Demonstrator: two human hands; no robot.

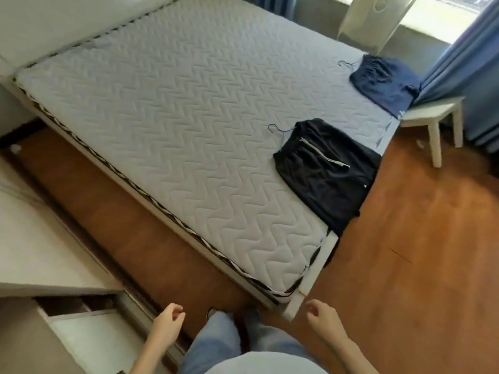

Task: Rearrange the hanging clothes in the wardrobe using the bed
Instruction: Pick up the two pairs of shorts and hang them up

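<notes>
- Black drawstring shorts [324, 174] on a thin blue wire hanger [278, 130] are laid flat at the right edge of the grey quilted mattress [175, 117], partly draped over the side.
- Navy fabric shorts [386, 82] are laid further up the same edge, well apart.
- Left hand [167, 323] and right hand [321, 319] are held low near the bed's corner, fingers loosely curled, nothing gripped.
- A white wooden stool [432, 112] is seen just beside the navy pair.
</notes>
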